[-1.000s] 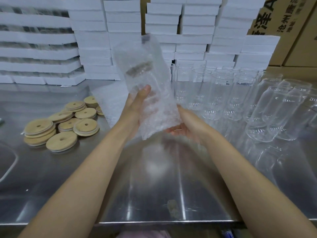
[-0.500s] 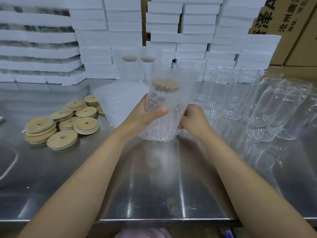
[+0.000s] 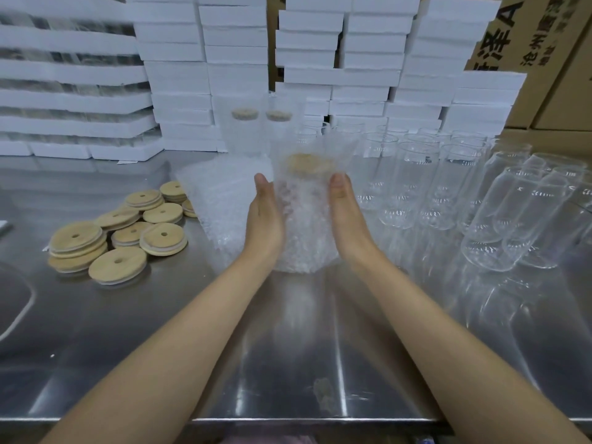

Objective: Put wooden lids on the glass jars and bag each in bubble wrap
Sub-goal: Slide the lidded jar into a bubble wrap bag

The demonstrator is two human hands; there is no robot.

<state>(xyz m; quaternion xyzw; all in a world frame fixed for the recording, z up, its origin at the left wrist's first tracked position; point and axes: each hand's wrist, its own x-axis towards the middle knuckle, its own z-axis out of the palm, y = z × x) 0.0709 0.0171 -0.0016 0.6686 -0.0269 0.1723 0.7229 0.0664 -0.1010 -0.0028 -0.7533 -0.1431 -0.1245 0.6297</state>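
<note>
A lidded glass jar in a bubble-wrap bag (image 3: 304, 219) stands upright on the steel table (image 3: 288, 347); its wooden lid (image 3: 307, 162) shows through the wrap. My left hand (image 3: 266, 216) presses flat against the bag's left side and my right hand (image 3: 346, 213) against its right side, fingers straight. Two bagged lidded jars (image 3: 256, 129) stand behind it. Loose wooden lids (image 3: 121, 232) lie in piles at the left. A stack of flat bubble-wrap bags (image 3: 221, 200) lies left of the jar. Several bare glass jars (image 3: 416, 177) stand at the right, some lying on their sides (image 3: 512, 219).
Stacks of white foam boxes (image 3: 320, 59) line the back of the table. Brown cartons (image 3: 544, 59) stand at the far right. A sink edge (image 3: 19, 309) shows at the left. Bare steel lies between my forearms and the front edge.
The bagged jar came down from a raised, tilted hold to stand upright on the table. My hands went from gripping it to lying flat against its two sides.
</note>
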